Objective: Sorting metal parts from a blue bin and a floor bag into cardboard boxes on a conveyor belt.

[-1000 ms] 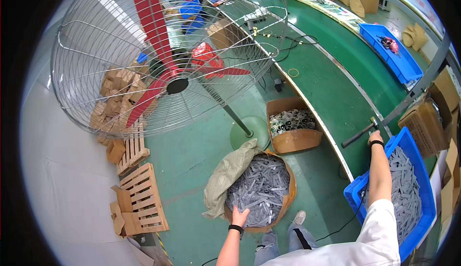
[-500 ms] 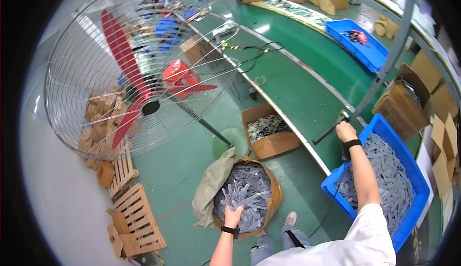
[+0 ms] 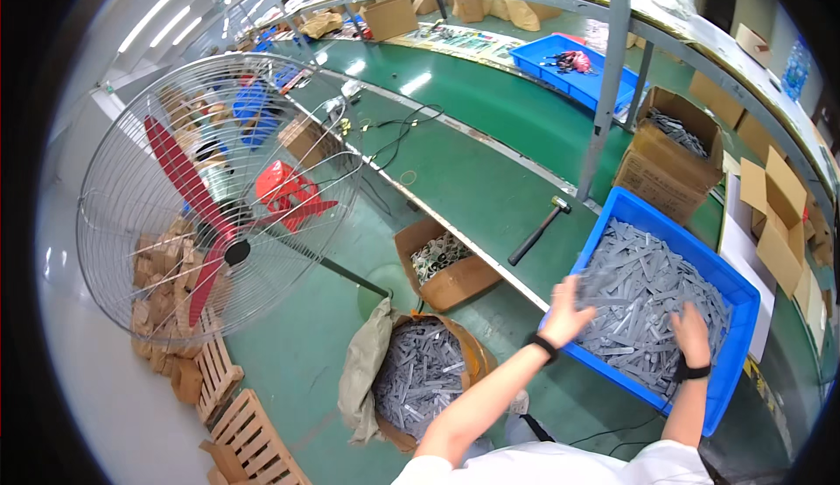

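A blue plastic bin (image 3: 742,345) full of flat grey plastic strips (image 3: 643,284) stands on the right. My left hand (image 3: 570,312) is over its near left rim, thumb and fingers apart. Some strips just in front of those fingers are smeared by motion and look loose. Over the right part of the heap is my right hand (image 3: 691,334), fingers spread and touching or nearly touching the strips. A hammer (image 3: 540,231) with a black handle lies on the green bench, left of the bin. Below stands a lined sack (image 3: 366,367) holding more such strips (image 3: 420,376).
A large caged fan (image 3: 236,251) with red blades stands at left. Beside the bench is a cardboard box (image 3: 464,284) of small parts. Another carton (image 3: 661,170) of strips and a metal post (image 3: 604,91) are beyond the bin. Wooden pallets (image 3: 254,432) lie lower left.
My left hand has moved from the sack, where it held a bunch of strips, right to the bin. My right hand has left the hammer and come down over the bin.
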Motion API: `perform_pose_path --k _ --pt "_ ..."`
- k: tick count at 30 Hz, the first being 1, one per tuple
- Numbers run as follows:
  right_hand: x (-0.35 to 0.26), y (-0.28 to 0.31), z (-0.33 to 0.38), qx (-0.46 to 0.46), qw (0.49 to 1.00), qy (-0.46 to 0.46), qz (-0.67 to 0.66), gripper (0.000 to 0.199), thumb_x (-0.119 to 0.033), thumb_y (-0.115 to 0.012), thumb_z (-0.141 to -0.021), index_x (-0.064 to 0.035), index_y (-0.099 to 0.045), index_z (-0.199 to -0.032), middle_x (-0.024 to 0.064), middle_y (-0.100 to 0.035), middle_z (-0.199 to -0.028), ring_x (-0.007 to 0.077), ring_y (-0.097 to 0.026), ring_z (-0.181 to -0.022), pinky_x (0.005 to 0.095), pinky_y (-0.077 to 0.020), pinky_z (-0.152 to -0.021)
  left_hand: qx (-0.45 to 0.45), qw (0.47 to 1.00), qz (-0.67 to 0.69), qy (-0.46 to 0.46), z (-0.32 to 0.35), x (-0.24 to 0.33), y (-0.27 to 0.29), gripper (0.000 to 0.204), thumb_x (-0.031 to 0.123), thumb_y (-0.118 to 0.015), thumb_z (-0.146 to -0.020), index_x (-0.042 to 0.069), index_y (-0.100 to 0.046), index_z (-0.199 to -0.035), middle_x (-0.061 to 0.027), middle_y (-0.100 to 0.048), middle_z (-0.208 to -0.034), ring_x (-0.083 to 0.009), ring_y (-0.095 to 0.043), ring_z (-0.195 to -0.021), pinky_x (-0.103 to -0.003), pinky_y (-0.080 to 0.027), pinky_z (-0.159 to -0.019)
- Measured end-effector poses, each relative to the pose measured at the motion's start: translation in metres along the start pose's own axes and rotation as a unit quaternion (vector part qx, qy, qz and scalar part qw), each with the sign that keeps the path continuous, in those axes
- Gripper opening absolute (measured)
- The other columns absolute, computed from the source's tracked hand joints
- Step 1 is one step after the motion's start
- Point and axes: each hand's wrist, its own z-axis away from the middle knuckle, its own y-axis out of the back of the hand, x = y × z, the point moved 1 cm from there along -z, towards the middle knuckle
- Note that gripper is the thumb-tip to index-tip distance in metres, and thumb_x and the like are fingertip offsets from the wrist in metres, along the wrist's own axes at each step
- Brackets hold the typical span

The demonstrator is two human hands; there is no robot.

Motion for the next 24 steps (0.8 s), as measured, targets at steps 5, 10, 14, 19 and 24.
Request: perform_pose_path --k 5,10,14,19,24 --pt "0.016 0.022 0.055 0.126 0.992 -0.014 0.006 0.033 -0.012 -0.052 -0.081 0.0026 -0.047 -0.111 0.0202 -0.053 -0.104 0.0351 -0.051 -0.096 0.0393 -0.0415 -0.081 -0.039 0.999 -0.006 -0.01 -0.005 -0.001 -0.074 0.096 0.024 -0.07 -0.066 0.003 -0.007 -0.136 -0.0319 -0.017 -0.133 -0.0399 -0.015 -0.128 -0.04 -0.019 -0.104" --pt "-0.069 0.005 0.09 -0.097 0.962 0.06 -0.247 0.019 -0.01 -0.054 -0.079 0.0003 -0.057 -0.095 0.0164 -0.059 -0.089 0.0308 -0.058 -0.078 0.0339 -0.0457 -0.067 -0.038 0.993 0.113 0.009 0.048 -0.012 0.0 0.047 0.016 -0.057 -0.081 0.005 -0.041 -0.124 -0.0137 -0.05 -0.116 -0.0213 -0.053 -0.102 -0.03 -0.043 -0.083" --pt "-0.141 -0.063 0.114 -0.268 0.914 0.234 -0.195 0.024 -0.015 -0.056 -0.076 -0.0025 -0.058 -0.096 0.0153 -0.06 -0.092 0.0313 -0.058 -0.083 0.0362 -0.0469 -0.07 0.081 0.956 0.23 0.165 0.115 -0.084 0.064 0.029 0.018 -0.054 -0.085 0.004 -0.051 -0.111 -0.0067 -0.059 -0.1 -0.0134 -0.058 -0.088 -0.023 -0.047 -0.069" --pt "-0.205 -0.202 0.15 -0.441 0.789 0.362 -0.229 0.035 -0.017 -0.055 -0.075 0.0007 -0.053 -0.106 0.0222 -0.057 -0.1 0.0354 -0.055 -0.094 0.04 -0.0443 -0.081 0.228 0.935 0.002 0.273 0.243 -0.265 0.124 0.035 0.018 -0.059 -0.078 0.002 -0.052 -0.108 -0.0133 -0.061 -0.095 -0.0227 -0.06 -0.087 -0.032 -0.047 -0.076" --pt "-0.288 -0.351 0.195 -0.5 0.786 0.277 -0.237 0.052 -0.022 -0.058 -0.073 0.006 -0.043 -0.114 0.026 -0.052 -0.108 0.035 -0.05 -0.105 0.0381 -0.0392 -0.089 0.247 0.833 -0.13 0.478 0.342 -0.399 0.164 0.06 0.029 -0.064 -0.067 -0.004 -0.046 -0.115 -0.0222 -0.048 -0.116 -0.0333 -0.043 -0.112 -0.037 -0.035 -0.094"
